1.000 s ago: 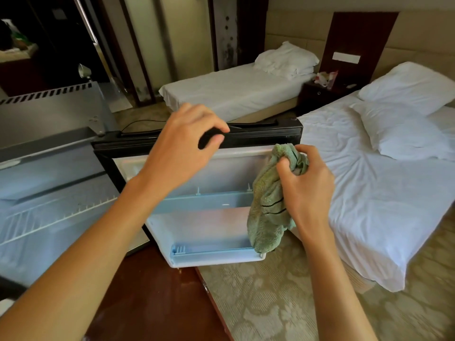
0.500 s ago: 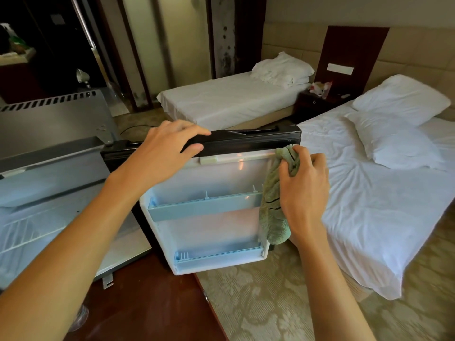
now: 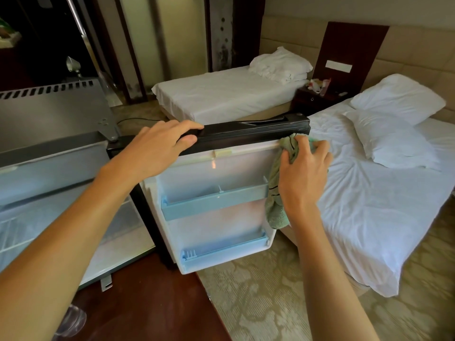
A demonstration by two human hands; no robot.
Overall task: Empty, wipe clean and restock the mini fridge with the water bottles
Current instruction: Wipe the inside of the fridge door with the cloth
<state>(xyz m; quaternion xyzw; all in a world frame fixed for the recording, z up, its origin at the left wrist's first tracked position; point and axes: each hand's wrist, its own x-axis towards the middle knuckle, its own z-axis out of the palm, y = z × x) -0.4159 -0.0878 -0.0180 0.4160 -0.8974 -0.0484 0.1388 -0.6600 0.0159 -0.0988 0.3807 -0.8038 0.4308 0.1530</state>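
The mini fridge (image 3: 51,124) stands at the left with its door (image 3: 216,173) swung wide open toward me. The door's white inner face carries two pale blue shelves (image 3: 214,205), both bare. My left hand (image 3: 157,148) grips the black top edge of the door, fingers curled over it. My right hand (image 3: 304,175) holds a green cloth (image 3: 275,207) against the door's upper right corner, with the cloth hanging down along the right edge. The clear top of a water bottle (image 3: 71,321) shows at the bottom left, partly behind my left arm.
The fridge interior (image 3: 29,217) shows a white wire rack. A dark wooden surface (image 3: 147,303) lies under the fridge. Two white beds (image 3: 369,205) fill the right and middle back, with a nightstand (image 3: 317,97) between them. Patterned carpet (image 3: 266,303) lies below the door.
My right hand has carried the cloth up along the door's right edge to its top corner. My left hand has slid left along the door's top edge.
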